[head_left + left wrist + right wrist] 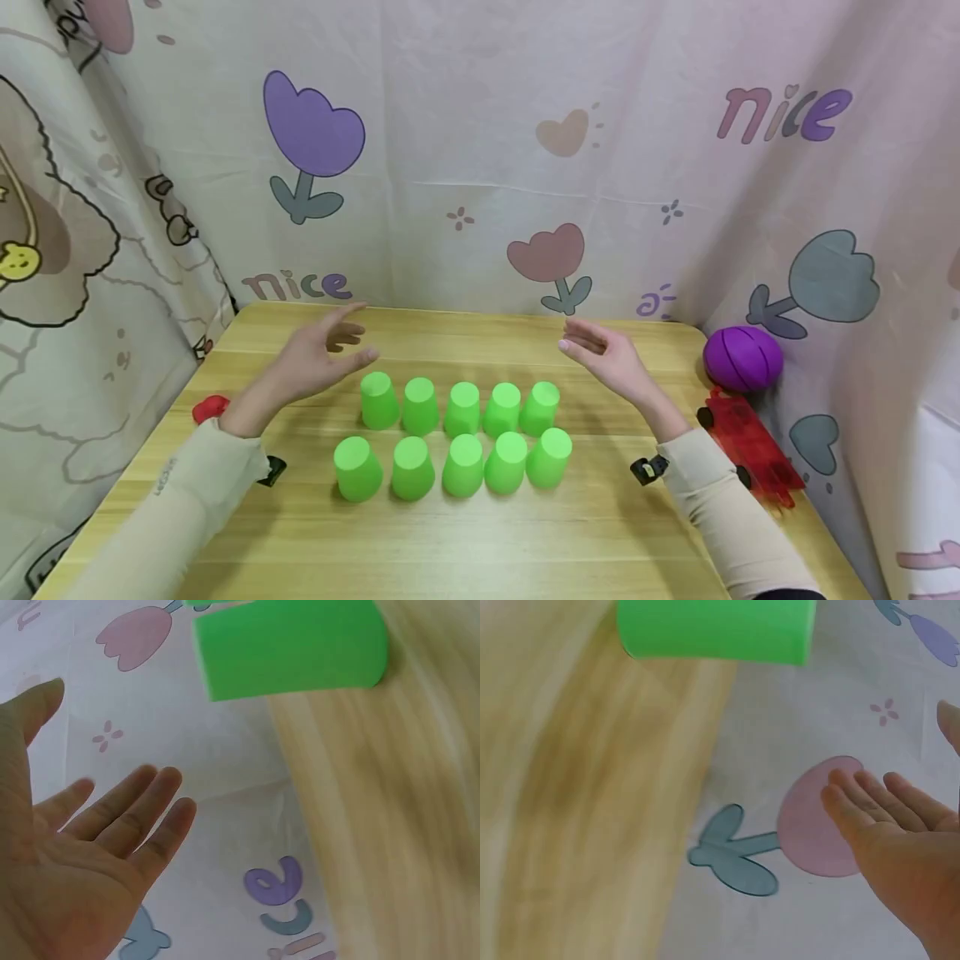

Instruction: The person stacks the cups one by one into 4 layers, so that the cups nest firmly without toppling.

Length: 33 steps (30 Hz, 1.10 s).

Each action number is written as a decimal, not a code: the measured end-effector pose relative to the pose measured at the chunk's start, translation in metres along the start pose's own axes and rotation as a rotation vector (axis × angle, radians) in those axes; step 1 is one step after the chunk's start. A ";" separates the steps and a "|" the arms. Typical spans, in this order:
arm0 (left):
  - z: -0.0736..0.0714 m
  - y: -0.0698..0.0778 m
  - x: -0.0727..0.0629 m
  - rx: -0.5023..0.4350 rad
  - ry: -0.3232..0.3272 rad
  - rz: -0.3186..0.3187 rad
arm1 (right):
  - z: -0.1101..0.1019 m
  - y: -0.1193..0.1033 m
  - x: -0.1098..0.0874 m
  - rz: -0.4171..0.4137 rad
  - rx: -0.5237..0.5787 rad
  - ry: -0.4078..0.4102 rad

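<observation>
Several bright green cups stand upside down in two rows on the wooden table, among them a back-row cup (379, 402) at the left end and a front-row cup (549, 458) at the right end. My left hand (317, 354) hovers just left of the back row, fingers spread and holding nothing. On the other side my right hand (606, 354) is raised beyond the row's right end, fingers extended, also holding nothing. One green cup (292, 649) shows in the left wrist view, apart from the fingers. Another green cup (716, 626) appears in the right wrist view, likewise untouched.
A purple ball (742, 358) sits at the table's right edge, behind a red translucent toy car (753, 446) with black wheels. By the left forearm lies a small red object (211, 408). A printed curtain (450, 125) hangs behind the wooden table (465, 550).
</observation>
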<state>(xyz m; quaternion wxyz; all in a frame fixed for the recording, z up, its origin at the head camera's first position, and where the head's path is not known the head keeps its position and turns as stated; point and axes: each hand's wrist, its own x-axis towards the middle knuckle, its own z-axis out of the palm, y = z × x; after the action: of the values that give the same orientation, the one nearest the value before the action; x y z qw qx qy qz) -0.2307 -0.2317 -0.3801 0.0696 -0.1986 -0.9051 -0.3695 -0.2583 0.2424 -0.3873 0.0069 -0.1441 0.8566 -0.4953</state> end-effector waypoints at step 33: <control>0.042 -0.035 -0.029 -0.172 -0.204 -0.030 | 0.042 0.048 -0.028 0.010 0.115 -0.220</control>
<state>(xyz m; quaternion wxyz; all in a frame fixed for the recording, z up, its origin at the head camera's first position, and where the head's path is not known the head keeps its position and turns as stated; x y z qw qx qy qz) -0.2175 -0.2342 -0.4404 -0.0457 -0.2267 -0.8753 -0.4248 -0.2367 0.2367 -0.4532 0.1115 -0.1924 0.8216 -0.5249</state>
